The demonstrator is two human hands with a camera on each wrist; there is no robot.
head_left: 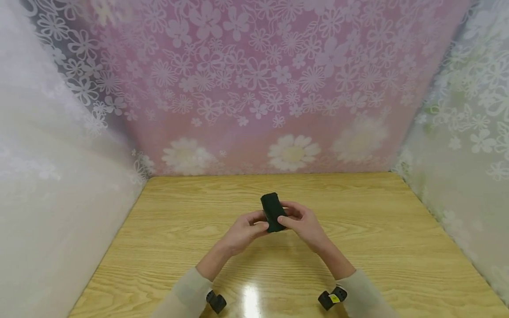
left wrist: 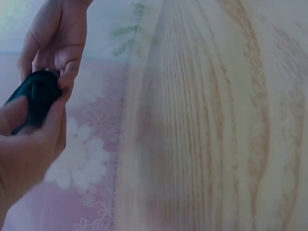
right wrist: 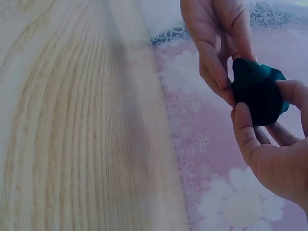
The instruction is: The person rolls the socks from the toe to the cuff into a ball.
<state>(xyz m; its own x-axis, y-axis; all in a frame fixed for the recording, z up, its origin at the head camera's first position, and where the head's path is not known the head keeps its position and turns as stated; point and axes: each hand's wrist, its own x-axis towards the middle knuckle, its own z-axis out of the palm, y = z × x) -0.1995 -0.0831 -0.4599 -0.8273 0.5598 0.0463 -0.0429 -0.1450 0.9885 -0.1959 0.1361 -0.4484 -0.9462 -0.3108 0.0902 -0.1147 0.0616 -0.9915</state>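
Both hands hold a dark green folded cloth [head_left: 272, 211] between them, raised over the middle of the wooden table. My left hand [head_left: 243, 232] pinches its lower left edge, the thumb laid along the near side. From the right, my right hand [head_left: 304, 223] grips it with the thumb pressed on its face and fingers behind. The right wrist view shows the cloth [right wrist: 260, 91] as a compact, thick bundle with folded layers at one end. In the left wrist view the bundle's end [left wrist: 41, 96] sits between the fingertips of both hands.
The wood-grain table [head_left: 179, 274] reaches a pink flowered backdrop [head_left: 254, 88] at the back. Pale flowered panels stand at the left [head_left: 59, 176] and right [head_left: 469, 168]. A dark wrist camera [head_left: 216, 302] is strapped at the left cuff, another [head_left: 332, 298] at the right.
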